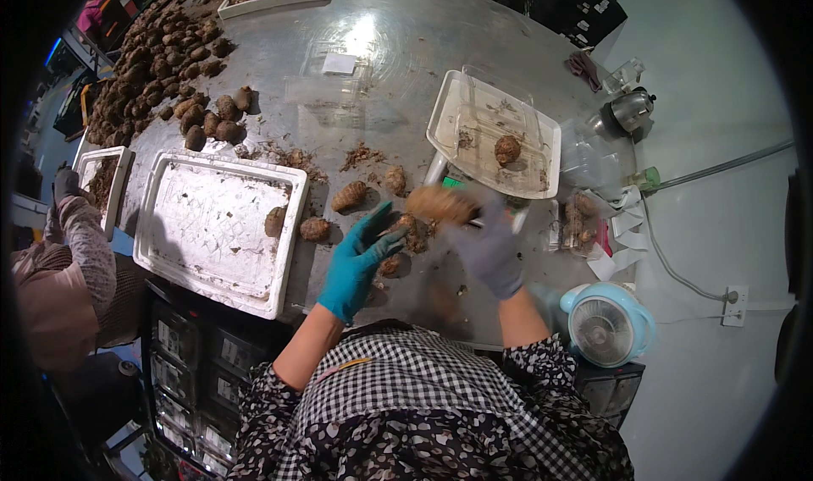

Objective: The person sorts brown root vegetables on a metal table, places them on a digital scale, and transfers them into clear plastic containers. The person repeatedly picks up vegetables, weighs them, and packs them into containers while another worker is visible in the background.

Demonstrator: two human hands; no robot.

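In the head view, my right hand (486,252) wears a grey glove and is blurred. Its fingers are on a brown taro corm (438,203), also blurred. My left hand (356,262), in a teal glove, has its thumb and fingers apart beside a taro on the table (416,236); whether they touch is unclear. Another taro (389,266) lies partly behind that hand. Further taros rest to the left and beyond, such as a ridged one (349,196). A single taro (507,149) sits in a clear plastic box over a cream tray (443,116) on a scale (452,182).
A white foam tray (216,201) holding one taro stands left on the metal table (394,36). Behind it is a large taro heap (159,62). A co-worker's gloved hand (66,184) is far left. At right are a packed taro box (579,224), a blue fan (606,325) and a kettle (625,111).
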